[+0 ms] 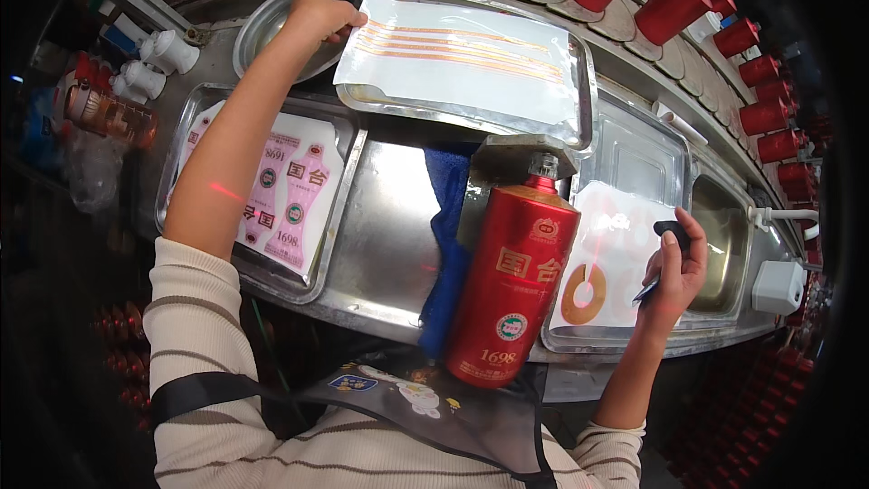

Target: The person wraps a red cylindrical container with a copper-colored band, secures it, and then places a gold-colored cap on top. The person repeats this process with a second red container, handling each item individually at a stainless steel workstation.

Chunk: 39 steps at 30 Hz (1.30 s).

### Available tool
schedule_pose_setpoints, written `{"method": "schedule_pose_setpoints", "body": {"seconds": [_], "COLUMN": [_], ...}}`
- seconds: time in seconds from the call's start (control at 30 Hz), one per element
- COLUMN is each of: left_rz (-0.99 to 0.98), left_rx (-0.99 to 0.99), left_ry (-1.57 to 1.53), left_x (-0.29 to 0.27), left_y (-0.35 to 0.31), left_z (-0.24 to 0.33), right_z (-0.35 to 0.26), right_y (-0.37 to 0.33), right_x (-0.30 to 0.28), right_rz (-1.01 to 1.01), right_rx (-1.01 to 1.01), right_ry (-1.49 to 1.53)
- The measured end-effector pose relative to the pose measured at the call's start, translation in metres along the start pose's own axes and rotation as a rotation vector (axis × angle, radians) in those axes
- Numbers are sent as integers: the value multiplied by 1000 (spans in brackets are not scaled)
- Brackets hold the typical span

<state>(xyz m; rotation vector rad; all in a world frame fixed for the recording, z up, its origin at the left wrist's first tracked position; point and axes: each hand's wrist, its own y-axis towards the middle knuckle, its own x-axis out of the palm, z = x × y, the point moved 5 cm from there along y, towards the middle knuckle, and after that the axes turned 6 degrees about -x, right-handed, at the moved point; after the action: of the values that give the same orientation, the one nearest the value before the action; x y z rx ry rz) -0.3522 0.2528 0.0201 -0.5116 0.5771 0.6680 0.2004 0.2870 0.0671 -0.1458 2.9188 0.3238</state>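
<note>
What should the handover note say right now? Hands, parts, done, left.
Left hand: stretched to the top tray, on the corner of the striped sheet.
Right hand: grips a small dark tool over the right tray, beside the ring label.
Red bottle: lies centre, front label already on.
Left: pink labels unused in the left tray.

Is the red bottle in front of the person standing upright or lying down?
Lying down: the red bottle rests lengthwise on the steel bench, its neck pointing away from the person.

Bottle (511, 285) between two label trays (348, 177) (674, 172), third tray (584, 81) seemingly behind
</note>
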Motion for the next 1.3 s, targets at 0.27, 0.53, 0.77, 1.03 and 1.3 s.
{"method": "schedule_pose_setpoints", "body": {"seconds": [0.27, 0.53, 0.77, 1.03, 1.3], "left_rz": [319, 444, 327, -202, -149], "left_rx": [321, 471, 701, 795, 761], "left_ry": [505, 632, 561, -119, -568], "left_x": [5, 2, 16, 6, 27], "left_y": [-25, -37, -63, -185, -281], "left_z": [35, 57, 100, 207, 150], "right_z": [-27, -43, -74, -108, -106], "right_y": [25, 47, 66, 111, 32], "right_x": [44, 96, 129, 205, 58], "right_rz": [-146, -289, -340, -847, -910], "right_rx": [-155, -257, -484, -358, -173], "right_ry": [-73, -69, -97, 31, 61]}}
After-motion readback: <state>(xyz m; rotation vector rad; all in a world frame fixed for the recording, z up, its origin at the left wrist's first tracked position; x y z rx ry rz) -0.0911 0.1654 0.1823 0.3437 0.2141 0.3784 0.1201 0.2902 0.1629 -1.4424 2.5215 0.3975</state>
